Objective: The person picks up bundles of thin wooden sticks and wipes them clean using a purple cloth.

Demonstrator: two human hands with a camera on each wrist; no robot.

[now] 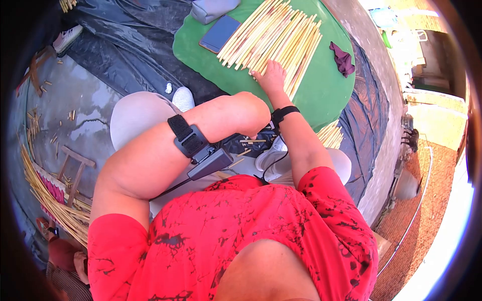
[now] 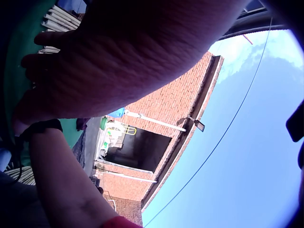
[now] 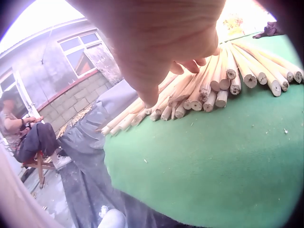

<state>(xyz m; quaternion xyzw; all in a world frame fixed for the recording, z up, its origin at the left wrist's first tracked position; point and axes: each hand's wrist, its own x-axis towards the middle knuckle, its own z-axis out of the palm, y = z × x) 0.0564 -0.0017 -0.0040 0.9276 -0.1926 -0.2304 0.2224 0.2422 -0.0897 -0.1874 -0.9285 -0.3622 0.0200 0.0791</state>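
Many pale peeled sticks (image 1: 273, 37) lie side by side on a green board (image 1: 336, 95). My right hand (image 1: 273, 78) rests on their near ends, with fingers spread over them. In the right wrist view, the fingers of this hand (image 3: 185, 64) touch the sticks' tops just behind the cut ends (image 3: 209, 102). My left hand (image 1: 241, 113) is bent down at the wrist in front of my right wrist, over my lap. Its back fills the upper left wrist view (image 2: 118, 57); most of its fingers are hidden.
Beside the sticks lie a dark blue phone (image 1: 220, 34), a grey pouch (image 1: 213, 9) and a purple cloth (image 1: 342, 60). More sticks (image 1: 330, 134) stand below the board's near edge. A black sheet (image 1: 135, 45) covers the ground. Another person (image 3: 33, 133) sits on a stool.
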